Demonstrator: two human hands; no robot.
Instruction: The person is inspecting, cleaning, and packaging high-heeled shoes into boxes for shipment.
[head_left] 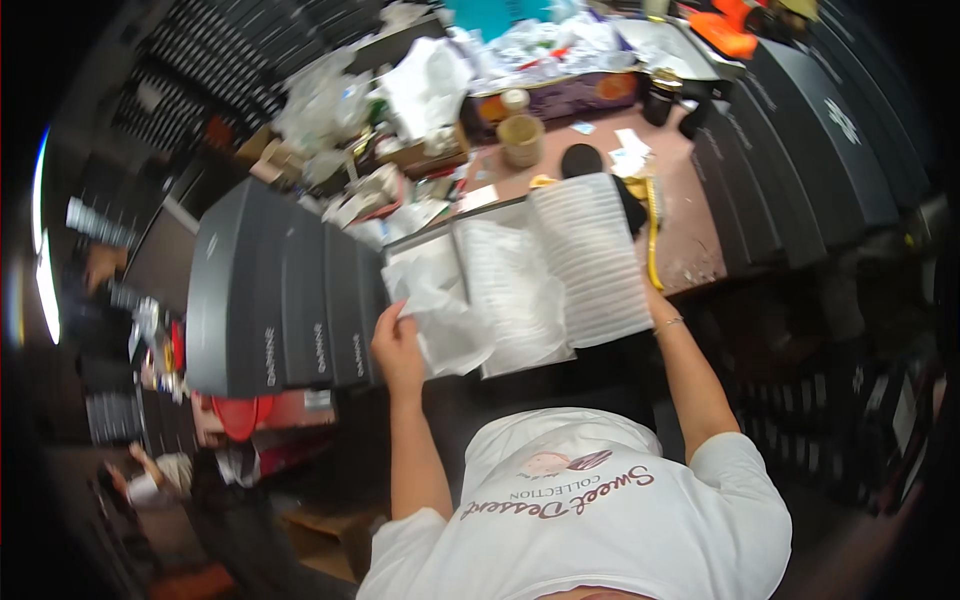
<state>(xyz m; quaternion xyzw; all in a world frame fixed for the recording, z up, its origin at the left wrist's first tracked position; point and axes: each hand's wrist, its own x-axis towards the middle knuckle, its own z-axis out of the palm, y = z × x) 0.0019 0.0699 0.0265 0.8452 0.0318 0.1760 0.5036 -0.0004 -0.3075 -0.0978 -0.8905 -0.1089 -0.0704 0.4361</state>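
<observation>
An open shoe box (528,364) lies in front of me, lined with white tissue paper and thin ribbed foam. My left hand (398,348) is closed, its fingertips pinching a crumpled sheet of white tissue paper (445,320) at the box's left side. At the right, my right hand (660,308) grips the edge of a white ribbed foam sheet (600,262); most of its fingers are hidden behind the sheet. Any contents under the paper and foam are hidden.
Dark grey shoe boxes (290,295) stand close on the left, with more boxes (790,150) at the right. Beyond are a beige cup (520,140), a dark jar (662,97), a yellow tape measure (655,235) and a bin of crumpled paper (550,50). Another person (160,475) is at far left.
</observation>
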